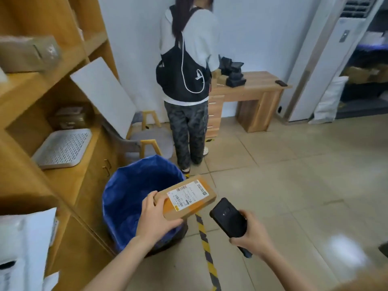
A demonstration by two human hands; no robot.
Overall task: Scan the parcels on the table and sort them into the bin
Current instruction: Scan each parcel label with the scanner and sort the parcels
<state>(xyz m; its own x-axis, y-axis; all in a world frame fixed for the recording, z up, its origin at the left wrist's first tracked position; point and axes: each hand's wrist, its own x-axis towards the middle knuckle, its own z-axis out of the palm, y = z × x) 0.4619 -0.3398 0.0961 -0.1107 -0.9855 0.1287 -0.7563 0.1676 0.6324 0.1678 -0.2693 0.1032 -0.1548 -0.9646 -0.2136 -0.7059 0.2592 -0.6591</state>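
My left hand (156, 219) grips a flat brown cardboard parcel (189, 197) by its near end, white shipping label facing up. The parcel hangs over the right rim of a round bin lined with a blue bag (134, 198). My right hand (249, 234) holds a black handheld scanner (228, 217) just right of the parcel, its top end pointing up and left toward the label. The inside of the bin looks dark blue; I cannot tell what lies in it.
A wooden shelf unit (52, 122) with a grey tray (63, 148) and parcels stands on the left. A person with a black backpack (186, 80) stands ahead at a wooden desk (252, 89). Yellow-black tape (206, 248) runs along the tiled floor.
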